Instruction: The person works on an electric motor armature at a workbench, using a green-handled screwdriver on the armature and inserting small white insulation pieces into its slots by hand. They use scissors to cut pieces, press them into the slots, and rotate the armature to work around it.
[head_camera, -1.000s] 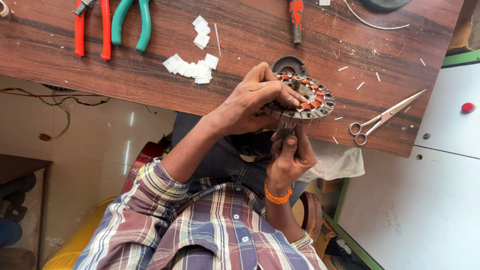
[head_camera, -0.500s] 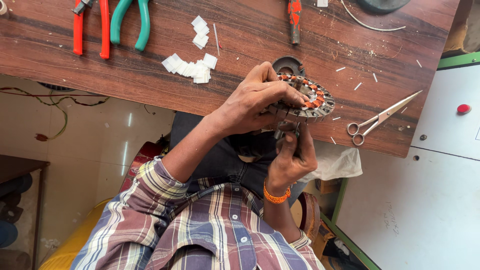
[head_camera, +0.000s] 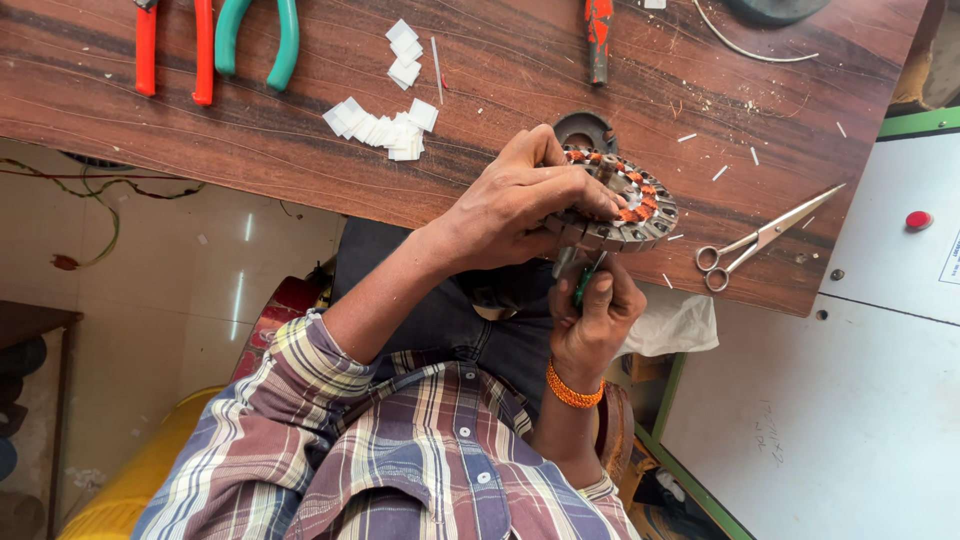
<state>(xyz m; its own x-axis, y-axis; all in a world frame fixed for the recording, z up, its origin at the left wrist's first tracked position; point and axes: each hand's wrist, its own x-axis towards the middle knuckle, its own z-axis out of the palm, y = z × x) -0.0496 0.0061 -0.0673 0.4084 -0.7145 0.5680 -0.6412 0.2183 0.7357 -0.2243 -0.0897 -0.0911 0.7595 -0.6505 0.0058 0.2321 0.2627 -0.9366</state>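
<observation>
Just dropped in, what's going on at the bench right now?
A person in a plaid shirt sits at a wooden workbench. The left hand grips a round motor stator with copper-coloured windings at the bench edge, while the right hand holds a small green-handled tool up against its rim from below. Scissors, pliers and small white paper slips lie on the bench.

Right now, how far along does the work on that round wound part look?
Done: the round stator already carries orange-copper windings around its ring, and cut white paper pieces lie piled on the wooden table. In hand: the left hand grips the stator at the table edge while the right hand works a thin green-handled tool against its rim. Left: the paper pieces remain unused; how many slots are finished cannot be told.
</observation>
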